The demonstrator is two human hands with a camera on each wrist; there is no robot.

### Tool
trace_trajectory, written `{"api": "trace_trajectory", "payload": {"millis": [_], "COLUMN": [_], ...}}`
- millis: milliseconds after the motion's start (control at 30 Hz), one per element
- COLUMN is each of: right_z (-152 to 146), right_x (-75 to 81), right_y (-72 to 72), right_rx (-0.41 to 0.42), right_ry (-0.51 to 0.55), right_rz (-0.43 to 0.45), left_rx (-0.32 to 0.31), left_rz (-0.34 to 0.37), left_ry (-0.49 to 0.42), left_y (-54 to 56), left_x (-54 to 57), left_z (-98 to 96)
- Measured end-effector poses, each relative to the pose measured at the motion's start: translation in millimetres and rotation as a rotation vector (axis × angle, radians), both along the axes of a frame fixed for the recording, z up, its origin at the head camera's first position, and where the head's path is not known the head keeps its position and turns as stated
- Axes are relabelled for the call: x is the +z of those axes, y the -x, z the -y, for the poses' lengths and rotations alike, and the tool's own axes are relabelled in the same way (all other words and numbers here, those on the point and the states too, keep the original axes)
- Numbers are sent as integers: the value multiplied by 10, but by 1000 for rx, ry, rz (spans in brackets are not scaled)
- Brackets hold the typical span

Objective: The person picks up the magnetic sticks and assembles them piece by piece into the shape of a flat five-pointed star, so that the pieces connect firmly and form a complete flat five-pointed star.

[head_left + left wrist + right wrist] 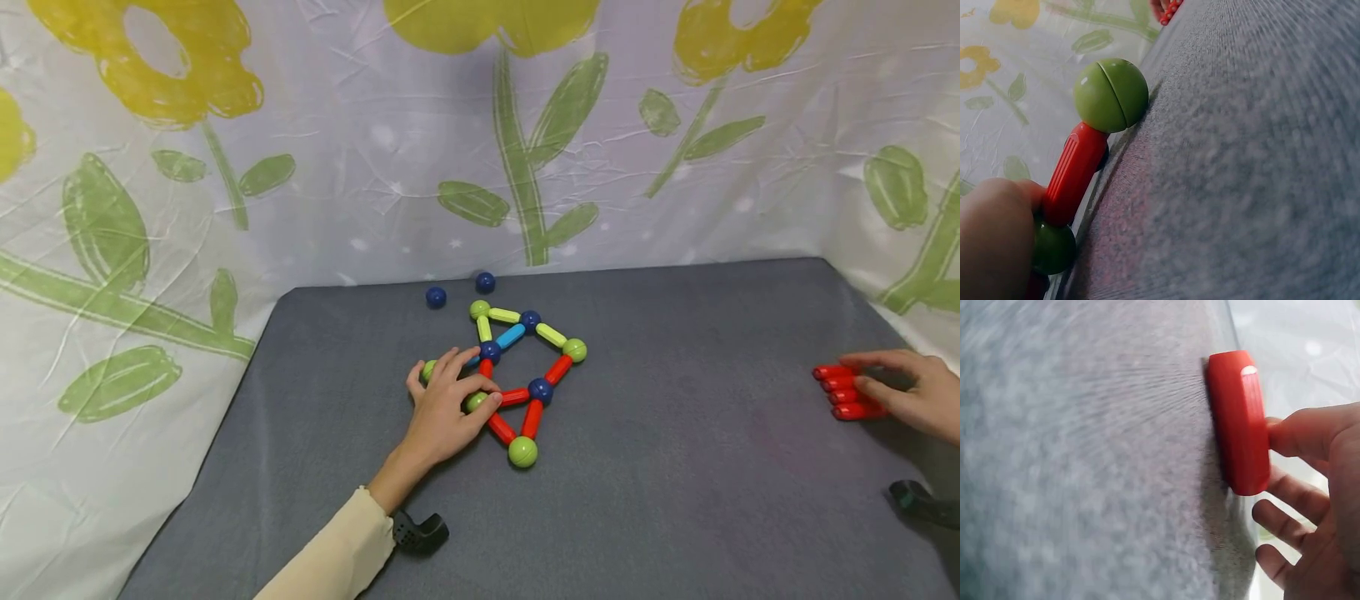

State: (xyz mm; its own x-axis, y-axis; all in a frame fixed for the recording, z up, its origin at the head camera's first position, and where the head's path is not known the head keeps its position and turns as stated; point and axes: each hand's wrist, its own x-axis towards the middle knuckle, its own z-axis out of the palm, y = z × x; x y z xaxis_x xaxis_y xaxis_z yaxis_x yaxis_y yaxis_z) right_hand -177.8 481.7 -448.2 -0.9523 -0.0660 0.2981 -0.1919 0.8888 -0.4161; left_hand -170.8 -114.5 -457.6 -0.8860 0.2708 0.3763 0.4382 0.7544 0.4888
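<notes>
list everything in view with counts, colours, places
green balls: five seen, green, in the frame
blue balls: five, dark blue, three joined, two loose
joined red rods: five seen, red, frame's near part
lime rods: three, lime, frame's far part
blue rods: two seen, bright blue, in frame
loose red rods: four, red, far right
table: one, grey, underneath
flowered cloth: one, white, behind
sleeve: one, cream, lower left
wrist devices: two, black, at wrists
left hand: one, on frame
right hand: one, on loose rods
</notes>
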Motion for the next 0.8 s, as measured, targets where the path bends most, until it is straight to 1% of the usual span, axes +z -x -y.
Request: {"api": "trace_trajectory", "payload": {"millis": [133, 233, 333, 433, 500, 567, 800], "right_z": [10, 62, 159, 311, 427, 545, 1092], "right_x": [-16, 7, 43, 73, 85, 87, 81], "right_y": [26, 37, 66, 134, 189, 240, 374], "right_rx": [-17, -6, 9, 24, 50, 93, 207], "right_ry": [41, 89, 127, 85, 60, 62, 94], "right_rz": [96, 164, 210, 201, 166, 121, 66], "left_rx": [5, 8, 10, 12, 9, 5, 2], "left_rz": [1, 2, 5, 3, -8, -11, -5], "left_ry": [4, 10, 17, 20, 16, 13, 14], "left_y": [6, 9, 11, 11, 12, 12, 17], "left_x": [-8, -15, -18, -15, -16, -13, -5], "left_z": [5, 8, 11, 15, 14, 12, 6]}}
